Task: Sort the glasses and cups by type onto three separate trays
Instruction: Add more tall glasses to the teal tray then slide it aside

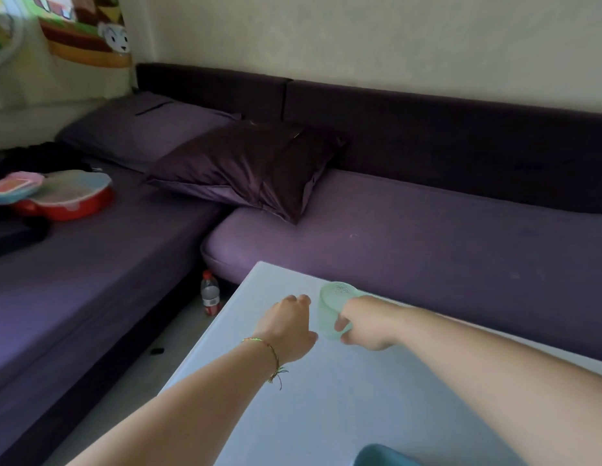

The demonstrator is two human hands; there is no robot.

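A pale green translucent glass [331, 306] stands near the far left corner of the white table [326, 398]. My right hand [368, 322] wraps around its right side, fingers curled on the lower wall. My left hand [287, 326], with a thin braided bracelet on the wrist, hovers just left of the glass with its fingers curled and nothing in them; I cannot tell whether it touches the glass. A teal rim of some object [382, 455] pokes in at the bottom edge.
A purple corner sofa [427, 237] wraps around the table at the back and left, with a dark pillow [249, 166]. A red container with pastel lids [62, 196] lies on the left seat. A plastic bottle [210, 294] stands on the floor by the table corner.
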